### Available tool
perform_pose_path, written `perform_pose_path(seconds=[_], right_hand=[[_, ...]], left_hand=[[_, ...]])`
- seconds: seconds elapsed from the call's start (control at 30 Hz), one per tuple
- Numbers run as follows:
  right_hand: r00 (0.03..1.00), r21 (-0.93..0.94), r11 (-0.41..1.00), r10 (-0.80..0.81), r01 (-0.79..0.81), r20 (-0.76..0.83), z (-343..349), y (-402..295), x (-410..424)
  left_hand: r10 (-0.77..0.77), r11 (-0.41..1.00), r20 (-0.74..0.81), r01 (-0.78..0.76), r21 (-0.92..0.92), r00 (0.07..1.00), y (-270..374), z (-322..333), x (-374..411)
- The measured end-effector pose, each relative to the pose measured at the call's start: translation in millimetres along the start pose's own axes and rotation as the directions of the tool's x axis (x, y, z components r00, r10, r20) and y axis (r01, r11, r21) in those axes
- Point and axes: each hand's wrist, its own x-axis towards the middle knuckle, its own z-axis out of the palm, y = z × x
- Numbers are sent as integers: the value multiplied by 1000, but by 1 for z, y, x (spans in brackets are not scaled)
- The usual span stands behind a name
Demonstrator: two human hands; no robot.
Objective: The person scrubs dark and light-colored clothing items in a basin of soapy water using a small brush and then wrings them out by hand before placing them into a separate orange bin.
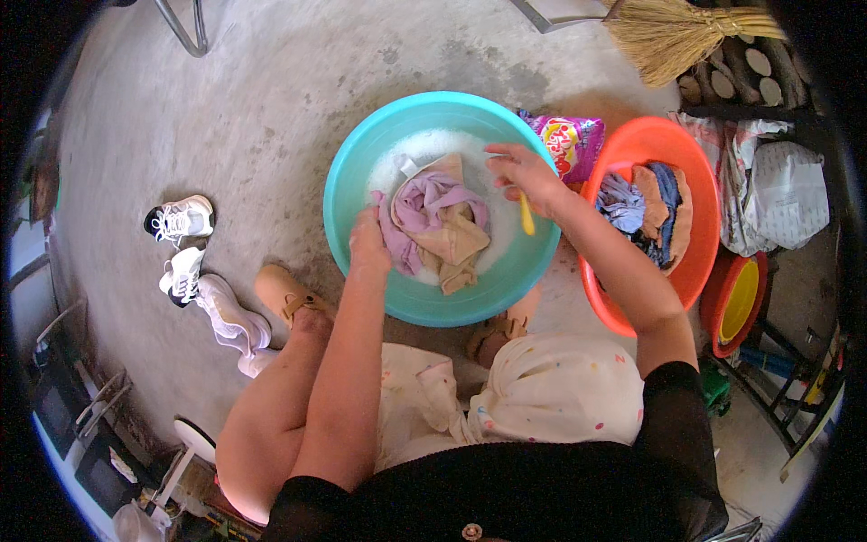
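Note:
In front of me a turquoise plastic basin (440, 314) holds sudsy water with white foam (440, 141). A wet lilac and beige garment (440, 210) lies bunched in it, with a small white tag at its upper left. My left hand (370, 242) grips the lilac edge of the garment at the basin's left side; its fingertips are hidden. Over the right part of the basin, my right hand (525, 177) holds a yellow handle (527, 215) that points down towards me. The handle's other end is hidden by the hand. My right fingers are apart from the garment.
An orange basin (704, 196) with several clothes (650, 203) stands at right. Between the basins is a purple detergent bag (581, 146). Shoes (181, 220) lie on the concrete floor at left. A straw broom (667, 37), plastic bags (779, 193) and a yellow-and-red tub (737, 305) are at far right.

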Motion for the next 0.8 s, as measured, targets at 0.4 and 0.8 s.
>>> perform_pose_path(seconds=[0.4, 0.8], right_hand=[[952, -732, 613, -146, 299, 267, 85, 63, 27], [965, 178, 952, -230, 250, -125, 16, -73, -38]], left_hand=[[353, 387, 119, -260, 885, 928, -55, -33, 34], [461, 182, 236, -351, 919, 855, -78, -50, 57]])
